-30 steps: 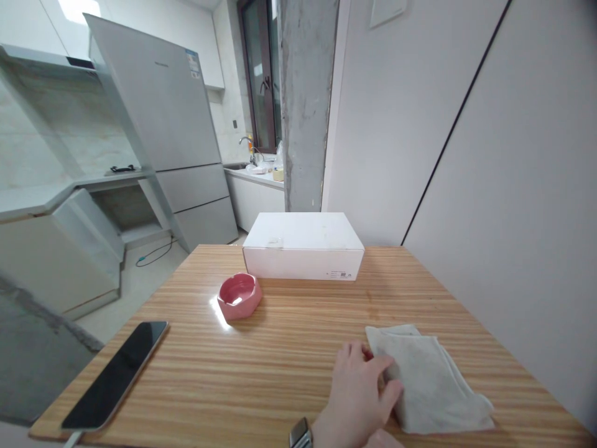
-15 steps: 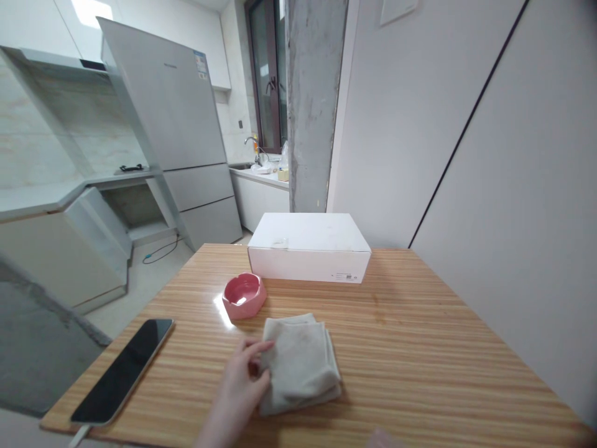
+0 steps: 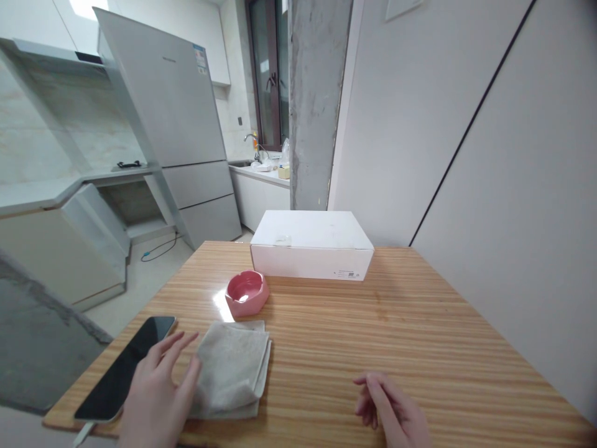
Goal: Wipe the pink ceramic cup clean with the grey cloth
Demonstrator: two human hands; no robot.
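A folded grey cloth (image 3: 233,367) lies flat on the wooden table, left of the middle. My left hand (image 3: 161,386) is at its left edge, fingers apart and holding nothing; the thumb tip is close to the cloth, and I cannot tell if it touches. Partly behind that hand lies a black phone (image 3: 124,367) with a white cable (image 3: 84,434) at its near end. My right hand (image 3: 392,407) is at the front of the table, right of the cloth, with fingers curled together and nothing visible in them. Behind the cloth stands a pink ashtray (image 3: 247,294).
A white box (image 3: 312,246) sits at the far edge of the wooden table (image 3: 420,323). Past the table are a fridge (image 3: 168,106), a sink counter and a bare concrete column (image 3: 312,106). A pale wall (image 3: 513,205) runs along the right side.
The cloth has shifted left across the table, closer to the phone. My left hand has moved left and let go of it. My right hand has come further into view from the bottom edge.
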